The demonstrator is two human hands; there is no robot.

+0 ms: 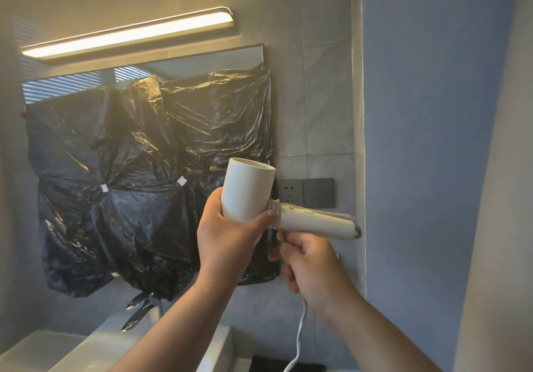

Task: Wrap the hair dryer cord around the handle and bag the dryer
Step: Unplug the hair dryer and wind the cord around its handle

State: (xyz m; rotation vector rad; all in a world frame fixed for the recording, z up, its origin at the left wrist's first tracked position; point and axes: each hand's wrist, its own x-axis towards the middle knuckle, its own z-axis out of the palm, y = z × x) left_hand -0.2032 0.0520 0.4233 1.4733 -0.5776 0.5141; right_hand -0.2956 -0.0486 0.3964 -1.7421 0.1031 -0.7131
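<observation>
— Black plastic sheeting fills the middle left of the frame. It's crinkled and taped over the mirror, so only a strip of glass shows along the top.

— What else is around you?

— A lit light bar sits at upper left, above the mirror. A dark wall socket and a switch are side by side, right of centre. A chrome tap and a pale basin are at lower left, and a blue wall takes the right side.

— Anything in the way?

— The dryer's barrel covers the sheeting's right edge, and its hinge overlaps the socket's lower corner. My left forearm crosses the basin's right end.

— Where is the dryer?

— The hair dryer is up in the air at centre frame, in front of the wall. It's matte white, with the barrel upright and the grille end on top. The handle points level toward the right, ridged at the hinge.

— And your hands?

— My left hand grips the barrel from below, thumb across its front. My right hand is just under the handle, fingers curled round the white cord, which drops to the bottom edge. A blurred strand runs along the handle, and I can't tell how many turns are on it.
</observation>
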